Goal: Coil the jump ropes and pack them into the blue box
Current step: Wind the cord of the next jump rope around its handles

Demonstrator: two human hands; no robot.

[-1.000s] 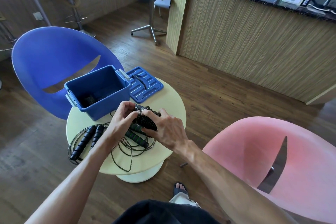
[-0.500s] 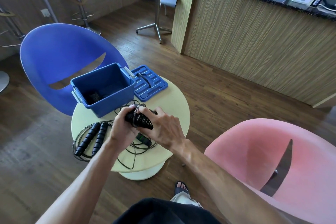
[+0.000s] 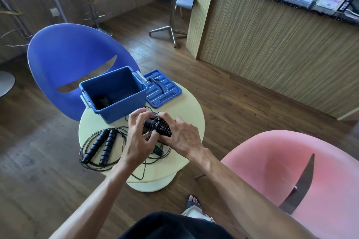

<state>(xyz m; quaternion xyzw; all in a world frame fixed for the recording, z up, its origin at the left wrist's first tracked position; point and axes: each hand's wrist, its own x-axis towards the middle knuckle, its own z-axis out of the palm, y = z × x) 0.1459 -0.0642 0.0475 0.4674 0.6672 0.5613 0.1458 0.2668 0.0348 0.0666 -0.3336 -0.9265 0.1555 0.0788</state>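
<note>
Both hands hold one black jump rope bundle (image 3: 159, 126) above the round cream table (image 3: 186, 110). My right hand (image 3: 181, 137) grips the handles, which have cord wound round them. My left hand (image 3: 138, 134) pinches the cord at the bundle's near-left side. A second jump rope (image 3: 101, 146) lies loosely coiled at the table's left, its two black ribbed handles side by side. More loose cord and a green-tipped handle (image 3: 157, 149) lie under my hands. The open blue box (image 3: 116, 93) stands at the table's back left with a dark coiled rope (image 3: 104, 101) inside.
The blue lid (image 3: 162, 88) lies flat right of the box. A blue chair (image 3: 73, 60) stands behind the table and a pink chair (image 3: 291, 176) to the right. A wood-panelled counter (image 3: 272, 40) runs across the back right. My sandalled foot (image 3: 192, 201) is below the table.
The bundle stays between both hands. My left fingers have shifted along its near-left side, working the cord around the handles. The view has swung slightly left.
</note>
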